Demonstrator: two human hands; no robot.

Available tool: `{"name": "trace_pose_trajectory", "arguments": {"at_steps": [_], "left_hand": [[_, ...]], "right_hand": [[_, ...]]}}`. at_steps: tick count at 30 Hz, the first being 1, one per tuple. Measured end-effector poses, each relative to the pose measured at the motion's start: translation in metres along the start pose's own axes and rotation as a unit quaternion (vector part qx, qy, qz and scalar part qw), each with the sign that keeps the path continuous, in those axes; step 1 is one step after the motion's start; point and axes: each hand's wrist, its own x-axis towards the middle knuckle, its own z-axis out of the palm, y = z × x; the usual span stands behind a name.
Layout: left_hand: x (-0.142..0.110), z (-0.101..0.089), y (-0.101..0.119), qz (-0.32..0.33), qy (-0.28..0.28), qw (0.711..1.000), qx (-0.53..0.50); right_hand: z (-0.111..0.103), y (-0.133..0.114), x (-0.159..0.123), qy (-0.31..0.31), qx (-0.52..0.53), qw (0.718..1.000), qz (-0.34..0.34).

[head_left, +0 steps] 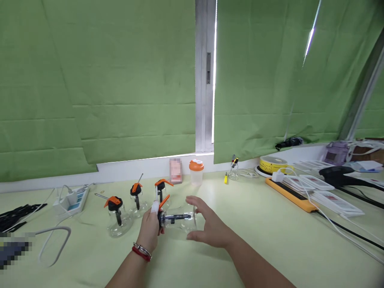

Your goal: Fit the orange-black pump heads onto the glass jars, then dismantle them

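Note:
A clear glass bottle (177,225) with a black and orange cap lies level between my hands, and a dark tube shows inside it. My left hand (151,230) is closed around the cap end, where an orange lever and a small white piece stick up. My right hand (211,226) curves around the bottle's base, thumb below and fingers above. Left of them three similar bottles stand upright: a front one (118,220), a middle one (137,202) and a back one (161,190). Thin metal rods point up from their caps.
A white power strip (75,200) and black straps (21,216) are at the left. Toward the window stand an orange-lidded cup (196,174) and a small glass jar (234,171) with tools. An orange-and-black bar (289,194), yellow tape roll (273,165), white packs (337,203) and cables occupy the right.

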Motion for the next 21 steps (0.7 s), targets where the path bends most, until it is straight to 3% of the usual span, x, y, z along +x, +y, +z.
{"name": "trace_pose_trajectory", "arguments": {"at_steps": [3,5,7,9,12,14,18,21], "left_hand": [[-0.003,0.001,0.000,0.034,0.003,0.999,0.013],[-0.003,0.001,-0.001,0.045,-0.003,0.999,0.025],[0.000,-0.001,-0.003,0.034,-0.005,0.999,0.028],[0.005,-0.004,-0.005,0.004,0.000,1.000,0.022],[0.012,-0.008,-0.008,-0.030,0.006,0.999,0.010],[0.015,-0.009,-0.009,-0.037,0.013,0.999,0.008],[0.017,-0.010,-0.009,-0.048,0.033,0.998,0.006],[0.016,-0.010,-0.008,-0.054,0.035,0.998,0.005]], "right_hand": [[0.005,0.010,0.004,0.036,0.173,0.976,0.131],[0.007,0.015,0.005,-0.009,0.186,0.962,0.198],[0.008,0.014,0.004,-0.036,0.099,0.979,0.173],[0.005,0.008,0.002,-0.021,-0.041,0.997,0.068],[-0.003,-0.002,0.000,-0.024,-0.218,0.972,-0.090],[-0.013,-0.002,0.001,-0.024,-0.273,0.953,-0.132],[-0.043,0.017,0.004,0.051,-0.294,0.951,-0.080],[-0.070,0.046,0.005,0.165,-0.272,0.948,0.013]]}}
